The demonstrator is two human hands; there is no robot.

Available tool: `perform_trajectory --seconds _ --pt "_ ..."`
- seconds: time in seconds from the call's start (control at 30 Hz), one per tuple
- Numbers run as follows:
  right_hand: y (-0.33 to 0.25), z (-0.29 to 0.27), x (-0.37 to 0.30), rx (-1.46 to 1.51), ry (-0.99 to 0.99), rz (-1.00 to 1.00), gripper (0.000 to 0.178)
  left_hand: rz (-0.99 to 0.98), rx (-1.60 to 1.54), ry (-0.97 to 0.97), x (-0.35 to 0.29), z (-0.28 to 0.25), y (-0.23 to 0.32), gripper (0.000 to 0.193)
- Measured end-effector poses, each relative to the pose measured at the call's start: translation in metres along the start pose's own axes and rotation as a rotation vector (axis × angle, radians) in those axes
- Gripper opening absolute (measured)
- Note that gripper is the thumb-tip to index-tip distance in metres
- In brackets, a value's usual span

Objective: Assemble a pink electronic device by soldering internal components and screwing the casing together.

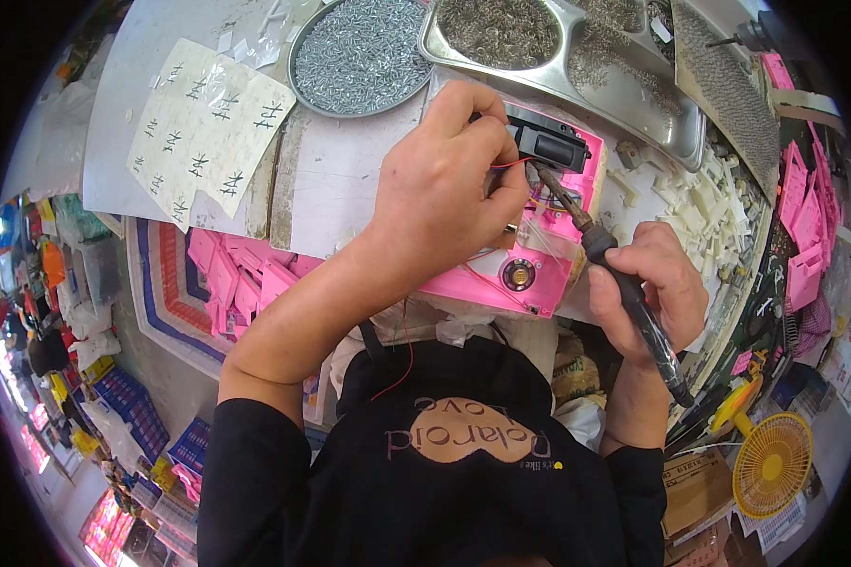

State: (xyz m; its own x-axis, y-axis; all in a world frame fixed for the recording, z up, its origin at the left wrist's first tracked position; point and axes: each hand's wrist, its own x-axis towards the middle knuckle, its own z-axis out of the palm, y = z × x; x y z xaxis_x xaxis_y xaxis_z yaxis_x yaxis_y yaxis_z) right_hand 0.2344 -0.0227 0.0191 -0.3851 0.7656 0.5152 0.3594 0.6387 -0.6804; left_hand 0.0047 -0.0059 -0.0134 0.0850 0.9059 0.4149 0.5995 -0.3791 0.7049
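Observation:
A pink plastic housing [490,286] lies on the bench in front of me, with a small round speaker [518,274] and loose thin wires inside. A black rectangular part [550,147] sits at its far end. My left hand [440,184] is closed in a pinch beside that part, and a thin red wire [510,164] runs from its fingers to the part's near edge. In my right hand [666,293] is a soldering iron [633,300] with a dark handle. Its tip is close to the wire's end; whether they touch cannot be made out. The left fingertips are partly hidden.
A round tray of screws [359,57] and a metal tray with small springs [501,28] stand at the back. White plastic parts [699,213] are heaped at right. Marked paper [204,132] lies at left, above a basket of pink parts [241,279]. A yellow fan [775,463] stands lower right.

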Motion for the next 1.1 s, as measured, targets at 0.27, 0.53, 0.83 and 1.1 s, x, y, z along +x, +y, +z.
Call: perform_trajectory --seconds 0.27,0.53,0.83,1.1 --pt "-0.003 -0.001 0.003 0.005 0.01 0.035 0.028 0.002 0.005 -0.001 0.0 0.0 0.0 0.013" --pt "-0.004 -0.005 -0.001 0.008 -0.016 0.047 0.029 0.004 0.009 0.005 -0.001 0.0 0.0 0.013" --pt "-0.007 -0.014 -0.009 0.018 0.004 0.055 0.029 0.003 0.003 0.009 0.0 0.0 0.001 0.011" --pt "-0.006 -0.018 -0.01 0.053 0.005 0.032 0.028 -0.009 0.016 0.007 0.0 0.0 0.002 0.011"
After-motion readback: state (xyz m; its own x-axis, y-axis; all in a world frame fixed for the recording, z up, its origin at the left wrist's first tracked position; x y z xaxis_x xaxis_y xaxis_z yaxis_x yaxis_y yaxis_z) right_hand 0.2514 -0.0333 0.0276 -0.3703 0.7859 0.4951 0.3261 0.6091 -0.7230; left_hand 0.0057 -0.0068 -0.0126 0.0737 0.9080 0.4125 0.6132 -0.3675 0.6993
